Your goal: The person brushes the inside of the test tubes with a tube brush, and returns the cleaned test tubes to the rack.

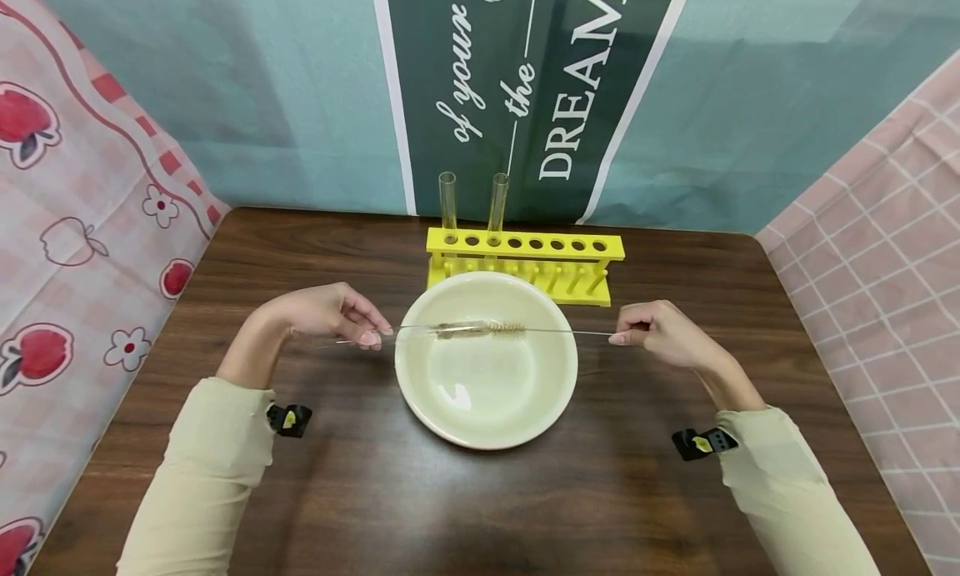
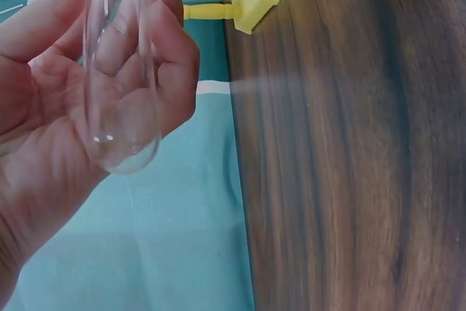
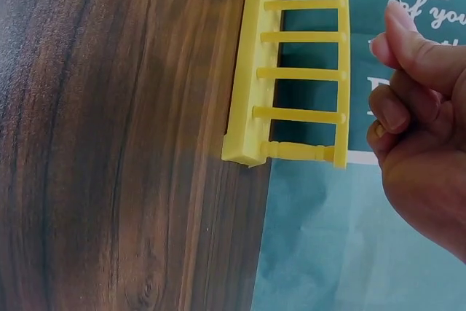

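Note:
My left hand grips a clear glass test tube lying sideways. Its rounded bottom sticks out past the palm in the left wrist view. Opposite, my right hand pinches the thin twisted wire handle of a test tube brush between thumb and index finger. Some of the bristles sit inside the tube's mouth, while the rest show outside it. Tube and brush form one nearly level line above a cream bowl, which stands between the hands.
Behind the bowl stands a yellow test tube rack. Two glass tubes, a left one and a right one, stand upright in it. Brown wood covers the tabletop, with a teal cloth rising at its back edge.

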`<state>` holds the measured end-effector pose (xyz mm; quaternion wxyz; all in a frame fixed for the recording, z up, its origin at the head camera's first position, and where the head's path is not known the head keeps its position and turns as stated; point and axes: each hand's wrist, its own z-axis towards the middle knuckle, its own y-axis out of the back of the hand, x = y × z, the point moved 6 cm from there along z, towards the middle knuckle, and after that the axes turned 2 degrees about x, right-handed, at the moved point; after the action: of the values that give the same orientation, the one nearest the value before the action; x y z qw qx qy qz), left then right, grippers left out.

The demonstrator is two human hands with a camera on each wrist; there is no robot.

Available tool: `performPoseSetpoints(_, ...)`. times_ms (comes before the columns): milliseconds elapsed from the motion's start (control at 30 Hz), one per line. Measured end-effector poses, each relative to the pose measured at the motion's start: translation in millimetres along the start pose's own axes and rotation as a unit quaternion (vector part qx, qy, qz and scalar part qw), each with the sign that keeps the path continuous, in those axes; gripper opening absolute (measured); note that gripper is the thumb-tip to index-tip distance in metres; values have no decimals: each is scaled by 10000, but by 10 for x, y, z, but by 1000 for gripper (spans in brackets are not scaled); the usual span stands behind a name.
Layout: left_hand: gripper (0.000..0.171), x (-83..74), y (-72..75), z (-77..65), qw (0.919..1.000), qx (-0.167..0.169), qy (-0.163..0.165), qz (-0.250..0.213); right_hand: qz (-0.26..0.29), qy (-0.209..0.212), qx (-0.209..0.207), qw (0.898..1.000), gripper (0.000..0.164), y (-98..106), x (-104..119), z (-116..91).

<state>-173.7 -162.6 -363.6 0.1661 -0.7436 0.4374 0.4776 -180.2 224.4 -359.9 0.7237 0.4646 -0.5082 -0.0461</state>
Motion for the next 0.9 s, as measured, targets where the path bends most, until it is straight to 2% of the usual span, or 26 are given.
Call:
performPoseSetpoints(200,33,101,83,-114,9997,-117,209,14,68,-35,15,10000,33,53,-49,-64)
performPoseSetpoints(367,34,226,211,-319,9991,-340,228,121,153,-18,65,9999,30,170,-89,-158)
performPoseSetpoints(500,32,317,314,-528,9980,-592,-13,207,125,-106,3,9999,31,268,-143,-252)
performPoseSetpoints(600,33,348,340,-614,9971,-703,-277,127,135,-220,40,9997,30,280,-162,-272)
performPoseSetpoints(767,34,356,317,-614,9943,-829,-624,-248,96,-278,124,9995,29,223,-129,-244)
performPoseSetpoints(900,29,325,300,-587,9894,-1139,-896,-98,34,-256,182,9995,30,170,-62,-203)
